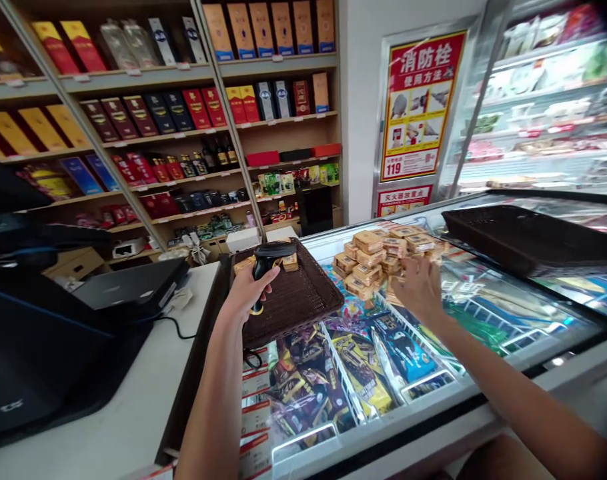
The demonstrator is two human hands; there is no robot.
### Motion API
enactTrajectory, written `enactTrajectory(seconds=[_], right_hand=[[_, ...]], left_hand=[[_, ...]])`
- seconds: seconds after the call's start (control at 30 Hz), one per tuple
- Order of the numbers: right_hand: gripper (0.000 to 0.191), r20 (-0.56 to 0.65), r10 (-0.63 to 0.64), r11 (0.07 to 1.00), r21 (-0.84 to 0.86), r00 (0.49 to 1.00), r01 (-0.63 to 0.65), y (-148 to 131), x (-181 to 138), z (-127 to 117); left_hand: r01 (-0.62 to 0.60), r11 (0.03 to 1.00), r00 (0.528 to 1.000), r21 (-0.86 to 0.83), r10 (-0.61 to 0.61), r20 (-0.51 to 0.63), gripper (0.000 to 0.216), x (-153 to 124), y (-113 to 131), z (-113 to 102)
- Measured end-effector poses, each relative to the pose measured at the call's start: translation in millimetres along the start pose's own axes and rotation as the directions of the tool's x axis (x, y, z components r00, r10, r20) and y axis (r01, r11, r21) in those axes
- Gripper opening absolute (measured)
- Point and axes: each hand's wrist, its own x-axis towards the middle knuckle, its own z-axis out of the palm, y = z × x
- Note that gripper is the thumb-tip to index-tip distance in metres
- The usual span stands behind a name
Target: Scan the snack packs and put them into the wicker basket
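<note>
My left hand (247, 292) is wrapped round the grip of a black barcode scanner (269, 257), held over a dark woven basket (303, 300) that rests on the freezer's glass lid. A couple of small tan packets (290, 262) lie in that basket near the scanner's head. My right hand (419, 288) reaches into a pile of tan packets (378, 257) stacked on the glass. Its fingers are turned away from me, so I cannot make out whether they grip a packet.
A chest freezer (423, 400) full of ice-cream packs lies in front of me. A second dark basket (528, 237) sits at the right. A black till screen (38, 347) stands on the white counter (128, 413) at the left. Shelves of boxed goods (173, 113) fill the back wall.
</note>
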Motion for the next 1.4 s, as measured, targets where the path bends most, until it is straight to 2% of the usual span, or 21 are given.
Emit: enactTrajectory(seconds=[0.13, 0.27, 0.33, 0.4, 0.47, 0.53, 0.6, 0.67, 0.77, 0.87, 0.97, 1.07, 1.2, 1.3, 1.4], right_hand=[[0.036, 0.102, -0.219, 0.963, 0.185, 0.97, 0.198, -104.3, 23.9, 1.3], [0.037, 0.267, -0.403, 0.888, 0.347, 0.876, 0.302, -217.5, 42.5, 21.0], [0.046, 0.358, -0.415, 0.872, 0.42, 0.837, 0.252, -268.1, 47.1, 34.5], [0.061, 0.45, -0.376, 0.866, 0.48, 0.81, 0.136, -311.6, 48.1, 48.1], [0.08, 0.509, -0.336, 0.868, 0.493, 0.793, 0.051, -346.1, 46.8, 60.4], [0.092, 0.516, -0.333, 0.864, 0.503, 0.789, 0.035, -370.1, 45.3, 70.5], [0.087, 0.49, -0.377, 0.84, 0.538, 0.786, 0.068, -383.7, 45.6, 78.3], [0.069, 0.465, -0.428, 0.811, 0.576, 0.775, 0.102, -388.8, 48.2, 84.0], [0.045, 0.462, -0.458, 0.785, 0.611, 0.759, 0.101, -383.4, 54.3, 87.2], [0.049, 0.424, -0.501, 0.735, 0.669, 0.755, 0.112, -358.7, 59.3, 80.0], [0.067, 0.297, -0.546, 0.643, 0.748, 0.783, 0.165, -307.4, 60.9, 59.9], [0.085, 0.175, -0.546, 0.577, 0.788, 0.819, 0.216, -232.4, 57.1, 33.5], [0.083, 0.055, -0.45, 0.542, 0.81, 0.891, 0.224, -122.4, 45.3, 5.1], [0.083, 0.048, -0.339, 0.566, 0.808, 0.94, 0.163, -53.0, 36.2, -10.1], [0.083, 0.049, -0.252, 0.59, 0.8, 0.966, 0.113, -2.9, 28.6, -25.2]], left_hand=[[0.026, 1.0, 0.978, -0.008, -0.027, -0.208, 0.048, 1.4, -10.6, -33.1], [0.106, 0.994, 0.934, 0.017, -0.093, -0.344, 0.043, 2.5, -27.0, -63.6], [0.138, 0.99, 0.918, 0.011, -0.124, -0.376, 0.04, 1.2, -33.5, -75.7], [0.168, 0.986, 0.894, 0.002, -0.152, -0.422, 0.036, -1.8, -37.5, -85.6], [0.201, 0.98, 0.862, 0.001, -0.177, -0.475, 0.034, -6.4, -39.1, -93.8], [0.226, 0.974, 0.837, -0.007, -0.198, -0.51, 0.032, -11.7, -38.9, -100.2], [0.229, 0.973, 0.828, -0.032, -0.212, -0.519, 0.033, -16.2, -37.9, -104.1], [0.211, 0.976, 0.829, -0.057, -0.209, -0.519, 0.034, -18.5, -36.8, -104.7], [0.184, 0.981, 0.844, -0.065, -0.192, -0.501, 0.035, -16.3, -35.5, -100.2], [0.172, 0.983, 0.872, -0.061, -0.181, -0.456, 0.036, -10.8, -33.1, -92.5], [0.134, 0.99, 0.922, -0.043, -0.14, -0.362, 0.043, -9.0, -24.7, -81.8], [0.051, 0.999, 0.977, -0.013, -0.053, -0.206, 0.048, -13.9, -7.8, -61.0], [-0.058, 0.998, 0.998, -0.027, 0.058, 0.027, 0.048, -20.9, 17.6, -4.6], [-0.104, 0.992, 0.972, -0.076, 0.117, 0.202, 0.046, -19.7, 30.6, 51.1], [-0.114, 0.99, 0.933, -0.08, 0.135, 0.335, 0.045, -14.6, 39.1, 100.1]])
